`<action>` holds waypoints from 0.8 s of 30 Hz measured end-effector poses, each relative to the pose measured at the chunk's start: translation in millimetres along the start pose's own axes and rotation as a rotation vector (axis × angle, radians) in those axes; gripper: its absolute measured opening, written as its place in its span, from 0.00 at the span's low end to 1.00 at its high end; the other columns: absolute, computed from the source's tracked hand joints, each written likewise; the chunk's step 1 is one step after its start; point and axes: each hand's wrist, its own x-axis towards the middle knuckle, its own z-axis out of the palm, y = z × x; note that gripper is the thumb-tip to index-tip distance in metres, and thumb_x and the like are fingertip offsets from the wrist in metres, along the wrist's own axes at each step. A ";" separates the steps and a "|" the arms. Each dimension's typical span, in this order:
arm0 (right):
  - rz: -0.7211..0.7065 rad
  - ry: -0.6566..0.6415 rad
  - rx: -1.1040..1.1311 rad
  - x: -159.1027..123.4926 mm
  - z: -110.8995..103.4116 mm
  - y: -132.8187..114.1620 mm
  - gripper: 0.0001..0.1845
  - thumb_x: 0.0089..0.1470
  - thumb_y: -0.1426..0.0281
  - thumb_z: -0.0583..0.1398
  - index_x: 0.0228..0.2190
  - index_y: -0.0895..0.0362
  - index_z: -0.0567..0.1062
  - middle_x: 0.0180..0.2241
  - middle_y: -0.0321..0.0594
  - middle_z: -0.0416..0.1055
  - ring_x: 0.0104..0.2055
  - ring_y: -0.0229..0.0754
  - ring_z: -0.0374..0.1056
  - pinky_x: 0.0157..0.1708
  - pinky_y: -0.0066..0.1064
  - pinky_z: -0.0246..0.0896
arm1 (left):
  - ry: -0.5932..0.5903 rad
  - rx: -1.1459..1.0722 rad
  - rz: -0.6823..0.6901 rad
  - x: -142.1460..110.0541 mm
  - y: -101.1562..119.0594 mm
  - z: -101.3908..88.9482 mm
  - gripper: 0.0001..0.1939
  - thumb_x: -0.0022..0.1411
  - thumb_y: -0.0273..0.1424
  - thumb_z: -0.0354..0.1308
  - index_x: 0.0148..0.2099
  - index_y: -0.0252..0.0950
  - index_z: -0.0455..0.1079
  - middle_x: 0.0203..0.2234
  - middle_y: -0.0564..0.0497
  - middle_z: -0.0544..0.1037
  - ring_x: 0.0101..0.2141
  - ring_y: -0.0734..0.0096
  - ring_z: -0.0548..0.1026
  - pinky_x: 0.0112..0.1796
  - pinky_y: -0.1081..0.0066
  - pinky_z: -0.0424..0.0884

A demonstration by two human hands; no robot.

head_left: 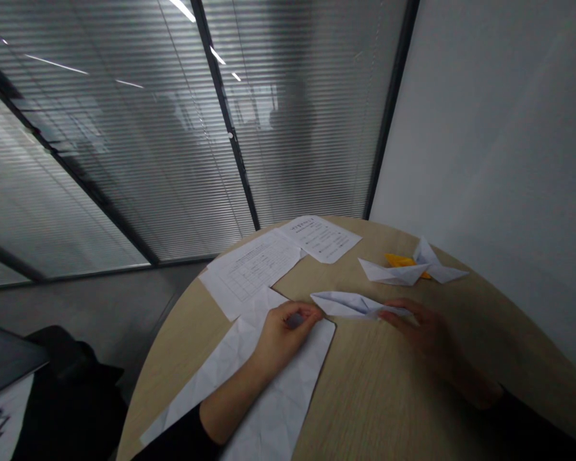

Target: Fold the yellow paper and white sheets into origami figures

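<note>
A white folded paper boat (338, 303) is held just above the table, its long opening facing up. My right hand (425, 330) pinches its right end between thumb and fingers. At the boat's lower left edge, my left hand (288, 326) is closed, thumb and fingertips pressed together on the paper's edge. Under my left forearm lies a large creased white sheet (281, 390). Farther back on the right, other white folded paper boats (393, 274) rest with a yellow folded paper piece (399, 260) among them.
Printed sheets (321, 238) lie near the far edge of the round wooden table (365, 397). Behind it stand a glass partition with blinds (307, 160) and a pale wall (499, 160). A black chair-like object (77, 384) is at the lower left.
</note>
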 end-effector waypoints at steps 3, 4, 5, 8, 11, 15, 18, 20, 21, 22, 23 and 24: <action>-0.005 0.027 -0.071 9.4 -20.1 16.8 0.22 0.64 0.42 0.71 0.43 0.45 0.91 0.46 0.44 0.92 0.50 0.65 0.89 0.55 0.58 0.86 | -0.003 0.145 0.100 0.4 -0.1 -3.4 0.08 0.77 0.38 0.68 0.48 0.43 0.88 0.41 0.47 0.92 0.42 0.57 0.88 0.49 0.59 0.81; -0.014 0.025 -0.092 12.0 -27.0 21.6 0.22 0.64 0.42 0.71 0.45 0.45 0.91 0.48 0.45 0.92 0.52 0.66 0.88 0.56 0.58 0.86 | -0.012 0.209 0.146 0.0 0.6 -4.8 0.08 0.78 0.38 0.68 0.48 0.43 0.88 0.41 0.48 0.91 0.42 0.57 0.87 0.49 0.58 0.81; -0.020 0.018 -0.112 14.3 -33.3 25.9 0.22 0.64 0.43 0.71 0.46 0.46 0.91 0.49 0.45 0.91 0.53 0.67 0.88 0.56 0.59 0.85 | -0.031 0.266 0.192 -0.5 1.5 -6.2 0.08 0.78 0.37 0.67 0.48 0.43 0.87 0.41 0.48 0.91 0.42 0.57 0.87 0.49 0.57 0.80; -0.004 0.067 -0.178 19.7 -48.0 37.3 0.22 0.66 0.44 0.70 0.49 0.45 0.90 0.53 0.46 0.90 0.57 0.68 0.86 0.58 0.60 0.84 | -0.088 0.372 0.301 -1.9 5.1 -10.1 0.07 0.79 0.37 0.66 0.51 0.44 0.86 0.43 0.47 0.92 0.44 0.55 0.88 0.51 0.54 0.79; -0.063 0.132 -0.241 25.7 -56.7 48.5 0.25 0.67 0.46 0.69 0.55 0.47 0.87 0.58 0.50 0.88 0.61 0.69 0.84 0.62 0.61 0.81 | -0.133 0.433 0.356 -1.6 8.2 -13.9 0.08 0.79 0.37 0.66 0.53 0.44 0.85 0.44 0.46 0.91 0.45 0.53 0.88 0.52 0.52 0.79; -0.283 0.166 -0.351 32.9 -64.7 54.5 0.28 0.65 0.52 0.67 0.60 0.51 0.81 0.58 0.56 0.87 0.57 0.69 0.84 0.62 0.65 0.78 | -0.191 0.555 0.382 0.9 9.5 -21.3 0.10 0.81 0.37 0.64 0.55 0.43 0.84 0.45 0.45 0.91 0.45 0.52 0.88 0.52 0.53 0.80; -0.423 0.179 -0.432 29.0 -64.3 45.1 0.24 0.69 0.60 0.62 0.62 0.52 0.80 0.61 0.56 0.84 0.63 0.68 0.81 0.65 0.65 0.75 | -0.224 0.678 0.365 2.9 10.1 -29.5 0.11 0.81 0.39 0.63 0.57 0.42 0.83 0.46 0.45 0.91 0.46 0.51 0.88 0.52 0.52 0.81; -0.509 0.170 -0.433 20.8 -58.3 35.3 0.20 0.71 0.64 0.60 0.60 0.52 0.81 0.60 0.54 0.84 0.65 0.67 0.80 0.66 0.64 0.75 | -0.243 0.743 0.341 4.5 11.4 -35.8 0.12 0.81 0.39 0.62 0.57 0.42 0.83 0.47 0.45 0.91 0.47 0.51 0.88 0.53 0.50 0.82; -0.543 0.144 -0.417 15.6 -53.5 30.4 0.19 0.72 0.66 0.60 0.59 0.52 0.81 0.59 0.53 0.84 0.64 0.65 0.81 0.66 0.63 0.76 | -0.254 0.768 0.326 5.5 12.3 -39.1 0.12 0.82 0.39 0.62 0.57 0.42 0.83 0.47 0.45 0.90 0.47 0.51 0.88 0.54 0.50 0.83; -0.566 0.094 -0.389 10.2 -47.8 25.8 0.18 0.73 0.66 0.60 0.59 0.50 0.82 0.58 0.51 0.85 0.62 0.63 0.82 0.65 0.62 0.77 | -0.264 0.790 0.309 6.6 13.5 -42.6 0.12 0.82 0.39 0.62 0.57 0.41 0.83 0.48 0.44 0.90 0.47 0.50 0.88 0.54 0.49 0.83; -0.591 0.008 -0.358 4.9 -41.5 21.5 0.17 0.74 0.66 0.60 0.59 0.49 0.82 0.56 0.49 0.86 0.60 0.62 0.83 0.63 0.61 0.79 | -0.270 0.811 0.289 7.9 14.7 -46.3 0.12 0.82 0.39 0.62 0.57 0.41 0.83 0.48 0.44 0.90 0.48 0.49 0.88 0.54 0.48 0.83; -0.611 -0.078 -0.322 0.1 -34.9 17.3 0.18 0.75 0.66 0.60 0.60 0.47 0.82 0.55 0.47 0.87 0.57 0.60 0.85 0.62 0.60 0.80 | -0.271 0.831 0.267 9.2 16.1 -50.5 0.12 0.82 0.38 0.62 0.57 0.41 0.83 0.50 0.43 0.90 0.49 0.48 0.88 0.55 0.47 0.83</action>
